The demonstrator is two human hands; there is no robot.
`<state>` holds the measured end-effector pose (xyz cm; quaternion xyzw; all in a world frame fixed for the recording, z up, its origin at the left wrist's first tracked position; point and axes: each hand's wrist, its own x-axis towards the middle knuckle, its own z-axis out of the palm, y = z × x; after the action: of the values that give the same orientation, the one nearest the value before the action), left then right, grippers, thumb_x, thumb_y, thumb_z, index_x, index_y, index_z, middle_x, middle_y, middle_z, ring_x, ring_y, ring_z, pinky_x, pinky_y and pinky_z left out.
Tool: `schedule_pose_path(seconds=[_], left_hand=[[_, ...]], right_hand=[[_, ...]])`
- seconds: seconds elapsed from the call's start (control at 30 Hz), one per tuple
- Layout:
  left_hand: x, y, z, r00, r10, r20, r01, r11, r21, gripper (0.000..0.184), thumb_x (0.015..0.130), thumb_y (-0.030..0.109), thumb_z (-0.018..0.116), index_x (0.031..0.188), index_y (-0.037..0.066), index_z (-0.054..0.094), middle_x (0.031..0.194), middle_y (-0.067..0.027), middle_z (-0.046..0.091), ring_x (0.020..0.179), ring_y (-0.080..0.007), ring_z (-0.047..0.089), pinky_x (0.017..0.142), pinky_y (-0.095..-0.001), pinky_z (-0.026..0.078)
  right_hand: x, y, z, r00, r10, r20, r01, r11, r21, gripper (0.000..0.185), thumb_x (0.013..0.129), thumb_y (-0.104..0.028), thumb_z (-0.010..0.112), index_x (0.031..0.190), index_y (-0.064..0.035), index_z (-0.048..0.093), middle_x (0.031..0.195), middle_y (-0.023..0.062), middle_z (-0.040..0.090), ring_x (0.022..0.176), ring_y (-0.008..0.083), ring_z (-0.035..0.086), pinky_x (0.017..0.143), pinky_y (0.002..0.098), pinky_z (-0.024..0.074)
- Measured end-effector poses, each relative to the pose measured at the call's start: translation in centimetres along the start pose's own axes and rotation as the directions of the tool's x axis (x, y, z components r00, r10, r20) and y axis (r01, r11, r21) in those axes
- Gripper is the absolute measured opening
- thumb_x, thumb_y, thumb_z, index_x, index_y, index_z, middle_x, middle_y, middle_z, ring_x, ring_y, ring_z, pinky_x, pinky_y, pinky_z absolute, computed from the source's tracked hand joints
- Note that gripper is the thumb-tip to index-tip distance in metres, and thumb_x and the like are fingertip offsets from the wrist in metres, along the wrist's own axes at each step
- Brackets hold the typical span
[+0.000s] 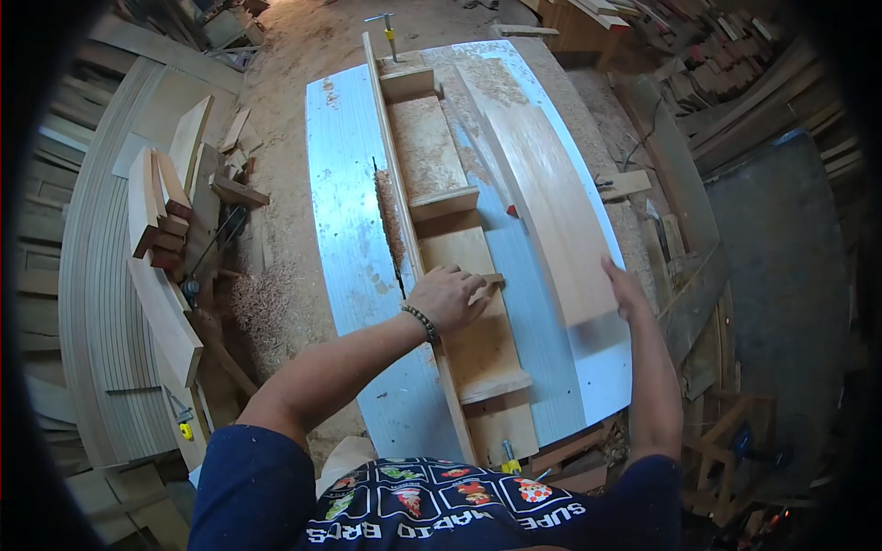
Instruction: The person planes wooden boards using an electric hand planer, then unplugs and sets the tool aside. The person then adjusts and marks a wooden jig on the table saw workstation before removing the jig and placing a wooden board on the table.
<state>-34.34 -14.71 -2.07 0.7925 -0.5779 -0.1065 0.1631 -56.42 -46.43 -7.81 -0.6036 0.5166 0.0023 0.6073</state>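
Listing plank (551, 202), jig (450, 241) and two hands at a counter

Entries as I read them from my remote station, head view only.

Plank: pale wood, broad, lengthwise over the right half of the counter (351, 211), to the right of the jig. Near end angled toward the person, a shadow beneath it.

Right hand (628, 292): at the plank's right edge, close to its near end. Some fingers hidden; I cannot tell whether it grips.

Left hand (450, 298): above the jig's rail (397, 174), fingers loosely bent, grasping nothing that I can see. Fingertips just beside a small block (493, 278); contact unclear to me. Bead bracelet (420, 320) at the wrist.

Jig: long rail with crosspieces (445, 203) on a wooden base, running the length of the counter. Clamp (390, 41) at the far end; second clamp (510, 456) at the near end.

Shavings (387, 211): along the rail's left side, beside a dark slot.

Boards (167, 317): curved, stacked left of the counter.

Sawdust (265, 303): on the floor, between boards and counter.
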Motion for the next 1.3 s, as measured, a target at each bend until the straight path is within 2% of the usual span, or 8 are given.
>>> schedule_pose_path(seconds=[0.17, 0.23, 0.33, 0.53, 0.77, 0.9, 1.0, 1.3], left_hand=[[0.0, -0.5, 0.2, 0.999, 0.019, -0.044, -0.021, 0.998, -0.054, 0.026, 0.089, 0.034, 0.061, 0.097, 0.011, 0.069, 0.089, -0.0063, 0.07, 0.088, -0.0231, 0.064, 0.08, -0.0363, 0.049], [0.1, -0.6, -0.1, 0.998, 0.025, -0.05, -0.029, 0.997, -0.065, 0.025, 0.09, 0.034, 0.061, 0.097, 0.011, 0.069, 0.088, -0.0061, 0.069, 0.087, -0.0236, 0.064, 0.079, -0.0365, 0.049], [0.0, -0.4, -0.2, 0.997, 0.044, -0.065, -0.049, 0.996, -0.07, 0.024, 0.089, 0.033, 0.061, 0.096, 0.011, 0.068, 0.088, -0.0054, 0.069, 0.086, -0.0241, 0.064, 0.078, -0.0362, 0.049], [0.0, -0.6, -0.1, 0.995, 0.052, -0.087, -0.063, 0.989, -0.137, 0.026, 0.09, 0.031, 0.06, 0.107, 0.012, 0.066, 0.086, -0.0083, 0.068, 0.082, -0.0252, 0.064, 0.079, -0.0368, 0.049], [-0.3, -0.8, 0.6, 0.992, 0.055, -0.113, -0.072, 0.985, -0.155, 0.037, 0.087, 0.031, 0.061, 0.117, 0.011, 0.062, 0.089, -0.0088, 0.068, 0.084, -0.0269, 0.064, 0.081, -0.0381, 0.048], [-0.3, -0.8, 0.9, 0.995, 0.036, -0.089, -0.049, 0.989, -0.14, 0.037, 0.088, 0.032, 0.06, 0.119, 0.012, 0.062, 0.094, -0.0085, 0.069, 0.086, -0.026, 0.064, 0.082, -0.0376, 0.048], [-0.3, -0.8, 0.8, 0.997, 0.03, -0.066, -0.038, 0.991, -0.125, 0.037, 0.088, 0.033, 0.06, 0.119, 0.013, 0.062, 0.095, -0.0084, 0.07, 0.086, -0.0259, 0.064, 0.083, -0.0374, 0.048], [-0.3, -0.7, 1.0, 0.99, 0.037, -0.135, -0.055, 0.99, -0.134, 0.026, 0.086, 0.033, 0.061, 0.099, 0.012, 0.066, 0.085, -0.0083, 0.067, 0.087, -0.0266, 0.063, 0.082, -0.039, 0.048]], right_hand=[[10.9, -7.9, 4.7, 0.947, -0.17, -0.273, 0.188, 0.981, 0.042, 0.066, 0.09, -0.049, 0.063, 0.127, 0.0054, 0.057, 0.121, 0.0172, 0.063, 0.109, 0.0244, 0.059, 0.094, 0.0361, 0.0448], [12.1, -10.4, 6.3, 0.892, -0.103, -0.44, 0.373, 0.719, 0.587, 0.064, 0.09, -0.046, 0.065, 0.126, 0.0062, 0.057, 0.122, 0.0157, 0.062, 0.112, 0.0237, 0.057, 0.095, 0.0356, 0.0436], [13.0, -10.0, 8.7, 0.859, -0.337, -0.385, 0.474, 0.808, 0.351, 0.068, 0.089, -0.048, 0.064, 0.127, 0.0069, 0.055, 0.124, 0.0152, 0.06, 0.114, 0.0237, 0.056, 0.097, 0.0356, 0.0427], [20.6, -10.9, 11.6, 0.932, -0.151, -0.329, 0.341, 0.671, 0.658, 0.08, 0.089, -0.061, 0.058, 0.122, 0.0117, 0.056, 0.12, 0.0171, 0.063, 0.106, 0.028, 0.062, 0.092, 0.0377, 0.048], [19.4, -14.2, 8.9, 0.98, -0.184, -0.071, 0.183, 0.983, -0.017, 0.098, 0.075, -0.069, 0.069, 0.138, 0.0031, 0.046, 0.119, 0.0215, 0.06, 0.099, 0.0275, 0.061, 0.083, 0.0388, 0.0479], [19.3, -16.0, 6.6, 0.956, -0.145, 0.255, 0.154, 0.988, -0.015, 0.104, 0.075, -0.066, 0.071, 0.147, -0.0022, 0.033, 0.127, 0.022, 0.056, 0.112, 0.0318, 0.058, 0.091, 0.0439, 0.0472], [19.4, -15.6, 7.4, 0.954, -0.223, 0.199, 0.164, 0.947, 0.275, 0.107, 0.075, -0.066, 0.071, 0.148, 0.0004, 0.03, 0.126, 0.0239, 0.056, 0.112, 0.0329, 0.059, 0.095, 0.0454, 0.046], [17.6, -13.4, 8.8, 0.947, -0.261, 0.186, 0.252, 0.965, 0.072, 0.11, 0.074, -0.065, 0.072, 0.143, 0.0097, 0.032, 0.128, 0.0265, 0.054, 0.11, 0.0287, 0.06, 0.095, 0.0395, 0.0475]])
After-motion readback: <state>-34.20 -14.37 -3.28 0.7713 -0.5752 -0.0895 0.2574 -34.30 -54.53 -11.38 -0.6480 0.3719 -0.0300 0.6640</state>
